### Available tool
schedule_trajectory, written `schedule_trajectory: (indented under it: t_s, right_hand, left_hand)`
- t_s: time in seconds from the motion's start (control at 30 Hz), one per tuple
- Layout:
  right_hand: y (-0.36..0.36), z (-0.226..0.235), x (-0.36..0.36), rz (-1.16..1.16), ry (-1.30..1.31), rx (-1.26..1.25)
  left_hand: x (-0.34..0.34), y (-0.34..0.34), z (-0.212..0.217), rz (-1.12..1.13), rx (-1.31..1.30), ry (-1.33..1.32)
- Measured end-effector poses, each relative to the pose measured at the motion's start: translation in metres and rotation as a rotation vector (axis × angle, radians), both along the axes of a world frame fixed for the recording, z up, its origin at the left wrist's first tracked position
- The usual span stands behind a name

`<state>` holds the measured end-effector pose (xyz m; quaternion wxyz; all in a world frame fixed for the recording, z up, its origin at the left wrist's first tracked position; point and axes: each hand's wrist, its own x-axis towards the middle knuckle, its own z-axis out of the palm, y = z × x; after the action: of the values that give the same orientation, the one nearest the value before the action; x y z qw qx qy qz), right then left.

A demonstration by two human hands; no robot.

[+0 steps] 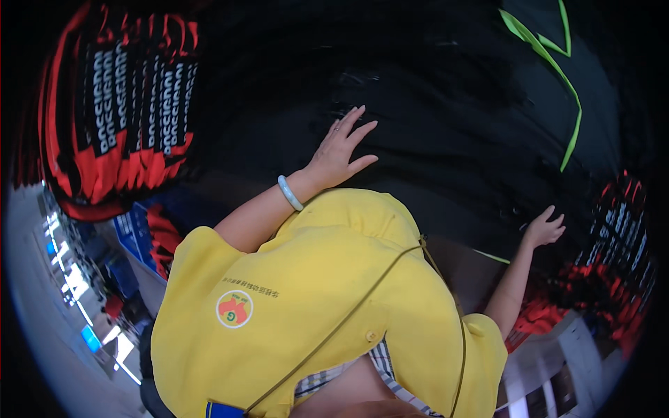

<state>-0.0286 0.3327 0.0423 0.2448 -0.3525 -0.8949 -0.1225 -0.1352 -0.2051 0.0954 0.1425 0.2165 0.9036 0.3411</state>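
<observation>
Black cloth or sheeting (446,132) spreads over the surface before me, with a few shiny creases. My left hand (341,148) lies flat on it near the middle, fingers spread and holding nothing; a pale bangle (290,194) circles that wrist. Farther right, my right hand (543,228) is by the cloth's near right part, fingers loosely bent and apart, with nothing visible in them. A bright green strip (573,104) runs along the dark material at the far right; whether it is sewn on or loose, I cannot tell.
At the left stands a thick stack of black-and-red fabric pieces (125,104) with white lettering. A similar stack (617,244) is at the right edge, beyond my right hand. Below the left stack is a blue box (132,233) with red material.
</observation>
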Motion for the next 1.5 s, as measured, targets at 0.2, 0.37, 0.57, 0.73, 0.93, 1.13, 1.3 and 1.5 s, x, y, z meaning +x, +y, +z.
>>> schedule_trajectory:
  t_s: [0.2, 0.37, 0.57, 0.73, 0.93, 1.13, 1.3, 1.5]
  right_hand:
    - [-0.186, 0.071, -0.156, 0.740, 0.035, -0.821]
    - [-0.275, 0.045, -0.266, 0.966, 0.052, -0.267]
    - [-0.236, 0.021, -0.294, 1.315, -0.222, -0.222]
    - [-0.274, 0.103, -0.216, 1.538, -0.044, -0.421]
    - [-0.314, 0.138, -0.102, 1.695, -0.053, -0.629]
    - [-0.321, 0.141, -0.049, 1.238, 0.313, -0.892]
    - [-0.241, 0.133, -0.028, 0.595, 1.125, -1.777]
    - [-0.204, 0.102, -0.016, 0.531, 1.203, -2.608]
  left_hand:
    - [0.013, -0.041, -0.005, 0.393, 0.344, -0.144]
    - [0.008, -0.053, -0.002, 0.535, 0.684, -0.503]
    - [-0.014, -0.051, 0.011, 0.521, 0.661, -0.545]
    - [-0.036, -0.009, 0.046, 0.488, 1.003, -1.155]
    - [-0.037, 0.030, 0.065, 0.551, 1.294, -1.493]
    - [-0.010, 0.020, 0.072, 0.823, 1.268, -0.890]
    - [-0.020, -0.039, 0.058, 0.782, 1.191, -0.305]
    - [0.012, -0.034, 0.086, 0.650, 1.440, -0.440]
